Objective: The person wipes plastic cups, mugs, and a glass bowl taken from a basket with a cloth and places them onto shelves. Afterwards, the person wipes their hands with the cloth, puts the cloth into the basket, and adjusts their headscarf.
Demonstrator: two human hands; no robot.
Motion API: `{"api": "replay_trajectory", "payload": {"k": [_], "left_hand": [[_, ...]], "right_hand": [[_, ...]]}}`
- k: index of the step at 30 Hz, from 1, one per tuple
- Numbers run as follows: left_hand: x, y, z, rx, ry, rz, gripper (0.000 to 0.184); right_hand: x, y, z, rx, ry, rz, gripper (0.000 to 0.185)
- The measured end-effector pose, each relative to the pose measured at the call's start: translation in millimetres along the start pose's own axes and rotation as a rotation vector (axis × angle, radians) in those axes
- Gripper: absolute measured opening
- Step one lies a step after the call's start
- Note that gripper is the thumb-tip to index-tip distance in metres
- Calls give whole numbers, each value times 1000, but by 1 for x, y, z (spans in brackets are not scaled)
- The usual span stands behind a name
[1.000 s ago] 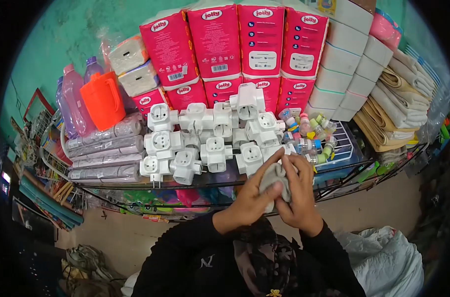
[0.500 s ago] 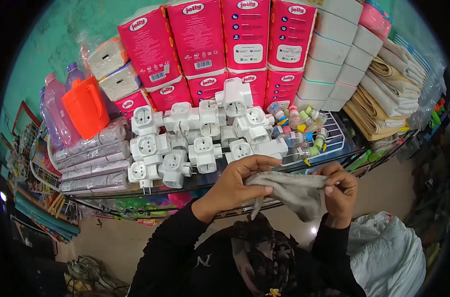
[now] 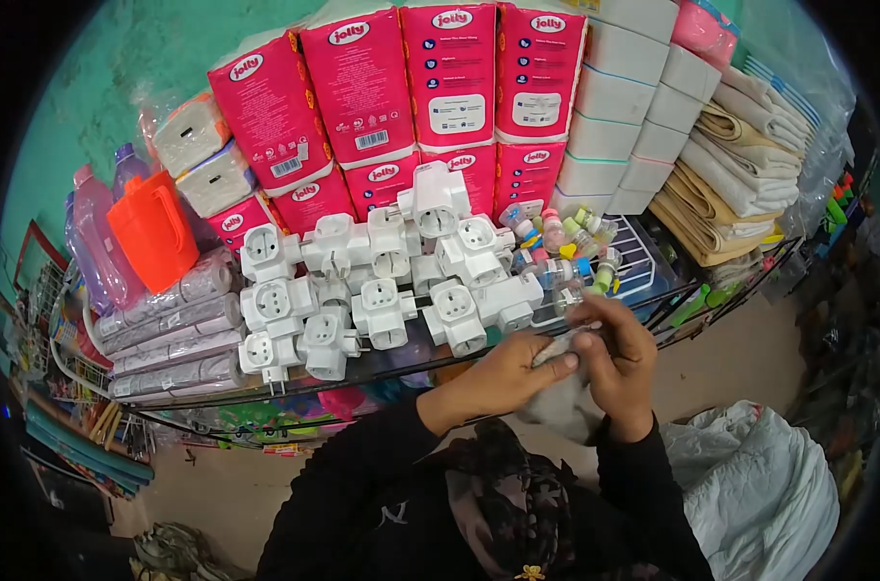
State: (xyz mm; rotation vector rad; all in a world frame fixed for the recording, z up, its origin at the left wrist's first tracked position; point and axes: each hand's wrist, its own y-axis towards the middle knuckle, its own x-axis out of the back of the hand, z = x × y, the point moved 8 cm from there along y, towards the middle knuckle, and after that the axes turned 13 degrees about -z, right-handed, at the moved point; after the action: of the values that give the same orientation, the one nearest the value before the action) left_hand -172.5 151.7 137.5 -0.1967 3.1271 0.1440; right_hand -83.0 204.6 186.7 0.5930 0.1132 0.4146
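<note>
A crumpled grey cloth [image 3: 562, 405] hangs between my hands, just off the shelf's front edge. My left hand [image 3: 503, 380] grips its upper left part between thumb and fingers. On the right side, my right hand [image 3: 619, 363] has bent fingers closed on the cloth's upper edge. Several white plug adapters [image 3: 388, 312] are piled on the shelf beyond my left hand. Small bottles with coloured caps [image 3: 561, 273] lie just past my right hand, partly on a white rack [image 3: 638, 261]. My fingers hide part of the cloth.
Pink jolly packs [image 3: 357, 92] stand at the back beside stacked white boxes [image 3: 609, 102]. Folded cloths [image 3: 725, 184] lie on the right. An orange jug [image 3: 154, 232], bottles and wrapped rolls [image 3: 178, 373] are on the left. A white bag [image 3: 750, 484] rests at lower right.
The cloth was bunched between both hands, then stretched out sideways, and is now gathered and hanging down. My right hand has moved inward, close to my left. The view has shifted.
</note>
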Motion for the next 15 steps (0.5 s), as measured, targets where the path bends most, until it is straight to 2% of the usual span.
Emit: {"api": "replay_trajectory", "payload": {"k": [1,2,3,4,5,6,8,9,12,15], "left_hand": [[1,0,3,54,75,-13,31],[3,-1,7,110,150,-27,33],[3,-2,7,110,150,-27,33],[11,-3,1,54,81,-129,33],[19,-5,-4,-3,12,-230,34],[27,-7,-8,-59,-57,-329,35],[28,-8,-2,-66,-114,-330,33],[28,-9,2,-71,-172,-336,32],[25,-9,2,-52,-239,-309,29],[17,-3,-2,-13,-263,-262,26]], "right_hand": [[0,-3,-3,2,-3,1,31],[0,-8,-11,-93,105,-4,32],[0,-14,-20,-191,214,-10,33],[0,-21,-29,-288,323,-18,35],[6,-27,-36,-289,325,-22,35],[13,-36,-47,-317,230,79,36],[29,-50,-66,-372,37,278,39],[37,-50,-66,-377,36,271,39],[75,-42,-66,-462,148,-46,25],[82,-28,-55,-380,89,-71,23]]}}
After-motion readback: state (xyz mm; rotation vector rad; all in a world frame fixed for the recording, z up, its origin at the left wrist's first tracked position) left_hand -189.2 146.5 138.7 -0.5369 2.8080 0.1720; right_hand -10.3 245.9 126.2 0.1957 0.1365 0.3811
